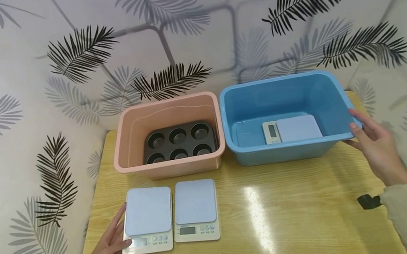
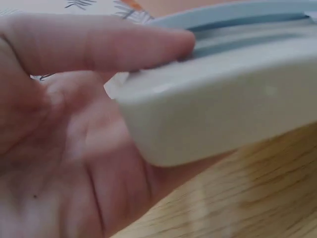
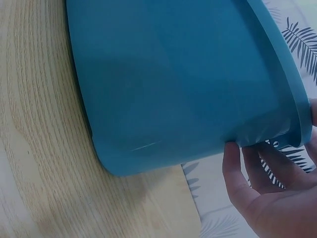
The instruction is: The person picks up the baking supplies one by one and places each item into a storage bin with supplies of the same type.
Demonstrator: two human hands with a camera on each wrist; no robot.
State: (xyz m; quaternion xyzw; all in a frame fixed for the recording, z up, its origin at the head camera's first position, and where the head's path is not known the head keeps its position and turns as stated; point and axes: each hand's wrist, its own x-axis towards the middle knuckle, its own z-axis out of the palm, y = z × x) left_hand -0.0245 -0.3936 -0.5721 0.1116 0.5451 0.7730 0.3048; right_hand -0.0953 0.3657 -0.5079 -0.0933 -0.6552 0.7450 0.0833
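My left hand (image 1: 107,246) grips the left edge of a white kitchen scale (image 1: 149,212) at the front left. In the left wrist view the thumb lies over the scale's top and the other fingers pass beneath its body. A second kitchen scale (image 1: 194,202) lies right beside it. At the right, my right hand (image 1: 379,150) holds the right rim of a blue plastic bin (image 1: 265,98), fingers curled under the lip against the outer wall. Inside that bin lies another kitchen scale (image 1: 299,128), turned sideways, its lower edge hidden by the front rim.
A pink plastic bin (image 1: 182,170) stands left of the blue one, their rims touching or nearly so. It holds a dark muffin pan (image 1: 190,142). The wooden table (image 1: 293,209) meets a leaf-patterned cloth (image 1: 189,14) at the back and sides.
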